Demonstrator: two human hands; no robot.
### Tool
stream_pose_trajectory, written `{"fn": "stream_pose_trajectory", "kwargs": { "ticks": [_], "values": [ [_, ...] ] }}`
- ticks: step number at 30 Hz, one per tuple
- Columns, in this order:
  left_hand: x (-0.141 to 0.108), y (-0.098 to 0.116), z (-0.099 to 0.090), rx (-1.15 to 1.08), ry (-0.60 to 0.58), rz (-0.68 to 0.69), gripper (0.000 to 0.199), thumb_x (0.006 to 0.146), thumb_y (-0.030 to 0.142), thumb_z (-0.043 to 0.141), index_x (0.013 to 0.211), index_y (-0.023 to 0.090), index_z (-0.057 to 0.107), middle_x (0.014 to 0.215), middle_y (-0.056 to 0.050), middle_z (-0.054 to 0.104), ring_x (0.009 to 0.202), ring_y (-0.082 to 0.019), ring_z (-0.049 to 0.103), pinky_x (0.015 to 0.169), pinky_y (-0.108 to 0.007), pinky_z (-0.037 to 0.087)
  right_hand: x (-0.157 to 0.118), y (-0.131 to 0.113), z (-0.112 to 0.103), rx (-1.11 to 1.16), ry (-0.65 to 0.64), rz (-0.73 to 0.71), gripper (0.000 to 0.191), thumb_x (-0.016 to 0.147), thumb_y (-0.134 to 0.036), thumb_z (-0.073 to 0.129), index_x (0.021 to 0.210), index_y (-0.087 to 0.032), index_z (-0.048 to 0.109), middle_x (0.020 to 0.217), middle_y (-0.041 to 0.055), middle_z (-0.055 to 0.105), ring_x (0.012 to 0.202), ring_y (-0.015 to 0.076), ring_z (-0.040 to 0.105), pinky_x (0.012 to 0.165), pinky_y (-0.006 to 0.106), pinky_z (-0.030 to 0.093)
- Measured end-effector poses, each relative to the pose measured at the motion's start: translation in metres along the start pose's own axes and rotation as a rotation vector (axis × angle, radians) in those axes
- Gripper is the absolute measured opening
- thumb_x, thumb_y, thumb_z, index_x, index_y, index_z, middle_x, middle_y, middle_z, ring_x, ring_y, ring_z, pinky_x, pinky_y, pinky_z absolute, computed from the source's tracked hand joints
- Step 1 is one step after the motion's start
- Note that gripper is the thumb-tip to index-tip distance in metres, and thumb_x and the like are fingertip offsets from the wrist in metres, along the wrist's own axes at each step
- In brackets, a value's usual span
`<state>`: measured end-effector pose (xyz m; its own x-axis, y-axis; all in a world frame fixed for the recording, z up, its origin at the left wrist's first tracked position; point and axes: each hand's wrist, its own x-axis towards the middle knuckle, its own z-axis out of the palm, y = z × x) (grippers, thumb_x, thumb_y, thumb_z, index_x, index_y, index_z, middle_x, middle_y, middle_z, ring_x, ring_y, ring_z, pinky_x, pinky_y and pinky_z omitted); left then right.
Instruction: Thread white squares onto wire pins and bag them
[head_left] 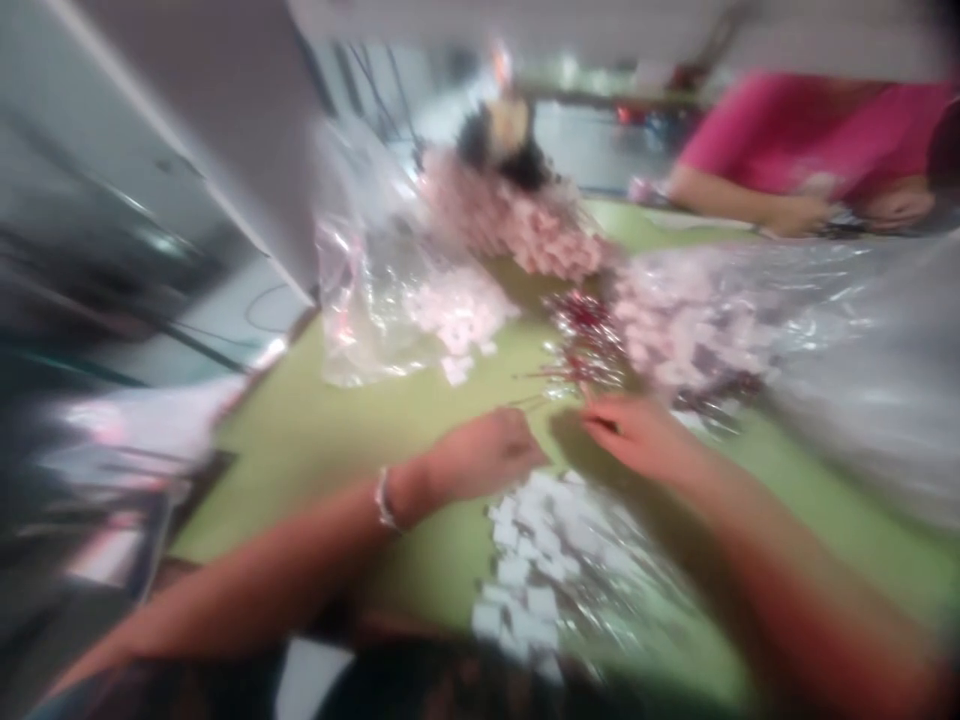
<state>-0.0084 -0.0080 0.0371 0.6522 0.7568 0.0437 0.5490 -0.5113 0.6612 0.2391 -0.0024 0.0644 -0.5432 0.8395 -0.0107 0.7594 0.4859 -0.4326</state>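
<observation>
Left hand [499,452]: bare, fingers curled in, back of the hand upward; blur hides whether anything sits in the grip. Pale bracelet [385,500] round its wrist.

Right hand [626,430]: bare, fingers bent, fingertips at the near edge of a pile of thin, shiny red-and-silver stems [583,345]; whether they pinch one cannot be told. The two hands stand apart, with a narrow gap between them.

Nearest item, on the person's side of the hands: a spread of small, blocky white pieces [517,570] with glossy, thin silvery strands [615,580] fanning to the right.

Beyond the hands: the red-and-silver pile, lying on the green surface [300,430], a few thin stems pointing left from it.

Right of the pile: a heap of pale pink, rounded pieces [667,325], beside clear, crinkled plastic sheeting [847,300].

Left of the pile: a clear plastic bag [360,320] with small whitish-pink pieces [457,315] at its right end.

Farther back: a bundle of coral-pink, curled pieces [547,230], below a dark, fringed item with a tan middle [510,140], details blurred.

Far right, across the surface: a co-worker in a bright pink top [810,130], both hands low in front; object there indistinct.
</observation>
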Motion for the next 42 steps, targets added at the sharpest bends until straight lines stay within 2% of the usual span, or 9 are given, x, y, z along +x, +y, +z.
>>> {"fn": "stream_pose_trajectory", "kwargs": {
  "ticks": [3,5,8,11,17,20,28,37,42],
  "values": [
    [-0.005,-0.027,-0.025,0.294,0.353,-0.302,0.035,0.094,0.039,0.044,0.086,0.018,0.069,0.088,-0.009,0.065,0.077,-0.020,0.059,0.073,-0.036,0.049,0.013,-0.007,0.005,-0.069,0.030,0.006,0.022,0.090,-0.025,0.048,0.086,-0.022,0.069,0.089,0.0036,0.066,0.075,0.0156,0.058,0.066,0.028,0.041],
    [-0.004,-0.048,-0.035,0.433,0.455,-0.404,0.030,0.093,0.034,0.046,0.096,0.015,0.069,0.098,-0.012,0.064,0.088,-0.024,0.060,0.080,-0.039,0.049,0.026,-0.016,0.009,-0.103,0.031,0.012,0.019,0.090,-0.023,0.049,0.091,-0.023,0.068,0.097,0.0040,0.066,0.082,0.0162,0.059,0.068,0.028,0.041],
    [-0.002,-0.069,-0.038,0.515,0.369,-0.423,0.029,0.092,0.024,0.043,0.103,0.012,0.067,0.100,-0.014,0.063,0.095,-0.027,0.060,0.084,-0.039,0.049,0.049,-0.027,0.018,-0.178,-0.002,0.010,0.021,0.090,-0.022,0.050,0.103,-0.022,0.066,0.108,0.0062,0.063,0.089,0.0178,0.059,0.068,0.028,0.041],
    [-0.001,-0.075,-0.032,0.520,0.300,-0.411,0.031,0.092,0.020,0.041,0.108,0.013,0.067,0.099,-0.013,0.063,0.094,-0.026,0.060,0.084,-0.038,0.049,0.064,-0.031,0.027,-0.282,-0.037,0.005,0.018,0.090,-0.025,0.052,0.101,-0.019,0.065,0.104,0.0078,0.062,0.086,0.0182,0.058,0.064,0.028,0.038],
    [-0.003,-0.075,-0.023,0.518,0.288,-0.296,0.032,0.092,0.026,0.044,0.112,0.016,0.067,0.098,-0.012,0.063,0.094,-0.025,0.059,0.084,-0.036,0.049,0.066,-0.027,0.031,-0.311,-0.116,-0.049,0.012,0.089,-0.020,0.052,0.086,-0.018,0.063,0.098,0.0077,0.061,0.080,0.0161,0.057,0.060,0.027,0.034],
    [-0.001,-0.076,-0.017,0.529,0.305,-0.258,0.032,0.093,0.024,0.042,0.111,0.017,0.067,0.102,-0.011,0.064,0.095,-0.025,0.059,0.086,-0.036,0.049,0.067,-0.026,0.034,-0.324,-0.083,-0.060,0.016,0.091,-0.021,0.049,0.085,-0.017,0.064,0.093,0.0076,0.063,0.078,0.0168,0.057,0.060,0.028,0.033],
    [0.002,-0.071,-0.011,0.450,0.313,-0.258,0.033,0.094,0.027,0.045,0.120,0.018,0.062,0.114,-0.012,0.063,0.107,-0.025,0.056,0.094,-0.039,0.046,0.052,-0.024,0.023,0.132,0.259,0.092,0.015,0.091,-0.025,0.049,0.089,-0.019,0.062,0.078,0.0015,0.068,0.069,0.0143,0.059,0.064,0.026,0.039],
    [0.009,-0.065,-0.012,0.484,0.229,-0.191,0.029,0.093,0.022,0.042,0.106,0.013,0.066,0.109,-0.015,0.063,0.106,-0.027,0.056,0.095,-0.042,0.046,0.022,-0.022,0.028,0.234,0.178,0.179,0.015,0.086,-0.026,0.052,0.080,-0.021,0.066,0.073,-0.0003,0.069,0.061,0.0121,0.057,0.058,0.025,0.041],
    [0.006,-0.059,-0.010,0.398,0.261,-0.209,0.035,0.091,0.021,0.044,0.120,0.013,0.062,0.108,-0.015,0.061,0.098,-0.026,0.059,0.086,-0.040,0.050,0.023,-0.022,0.033,0.238,0.145,0.204,0.018,0.085,-0.024,0.053,0.072,-0.020,0.064,0.068,-0.0007,0.067,0.059,0.0113,0.056,0.057,0.025,0.041]
  ]
}}
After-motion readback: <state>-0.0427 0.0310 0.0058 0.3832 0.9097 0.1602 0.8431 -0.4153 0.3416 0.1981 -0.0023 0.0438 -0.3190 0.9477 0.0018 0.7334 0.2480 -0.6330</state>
